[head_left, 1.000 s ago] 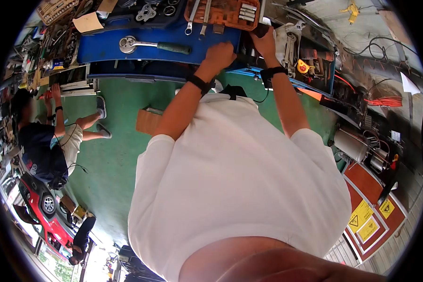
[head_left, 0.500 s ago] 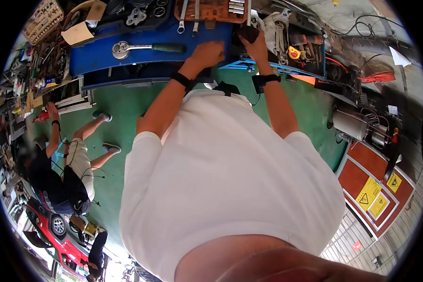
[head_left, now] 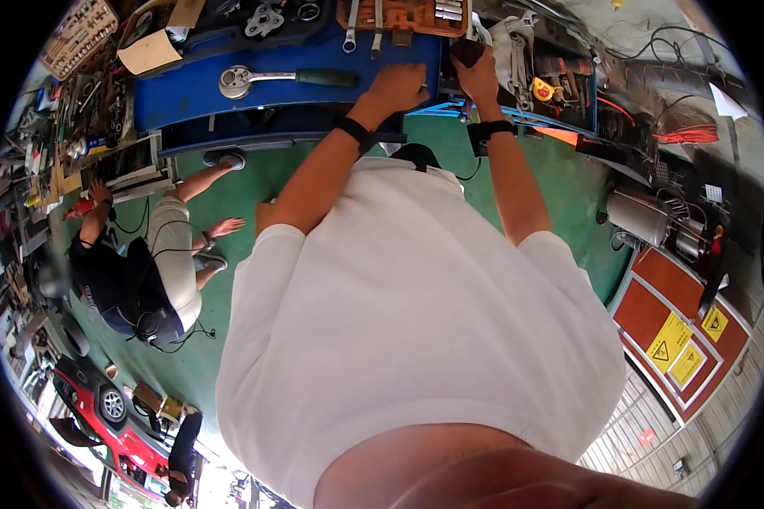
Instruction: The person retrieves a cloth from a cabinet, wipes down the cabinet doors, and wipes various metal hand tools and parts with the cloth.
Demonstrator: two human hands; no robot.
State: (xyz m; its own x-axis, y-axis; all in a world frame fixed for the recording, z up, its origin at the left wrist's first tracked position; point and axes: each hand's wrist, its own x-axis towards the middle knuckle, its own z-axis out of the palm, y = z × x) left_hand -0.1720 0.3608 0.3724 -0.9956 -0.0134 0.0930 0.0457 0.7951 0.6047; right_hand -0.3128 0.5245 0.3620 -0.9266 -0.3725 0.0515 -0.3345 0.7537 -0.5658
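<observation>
My left hand is closed over the front edge of the blue tool tray, its fingers curled. Something small may be in them, but I cannot make it out. My right hand grips a dark brown object with a blocky outline, above the tray's right end. To the left of my hands, a ratchet wrench with a dark green handle lies on the tray. Two combination wrenches lie beyond my left hand, beside an orange socket case.
On the right, a drawer holds wrenches and a yellow tape measure. A person in a dark shirt bends at the left over cluttered shelves. Further back stands a red car. An air tank sits at the right.
The whole view has shifted, so tray and hands appear further right. My right hand still holds the dark brown object. The person at left has bent lower, with one hand now showing behind.
</observation>
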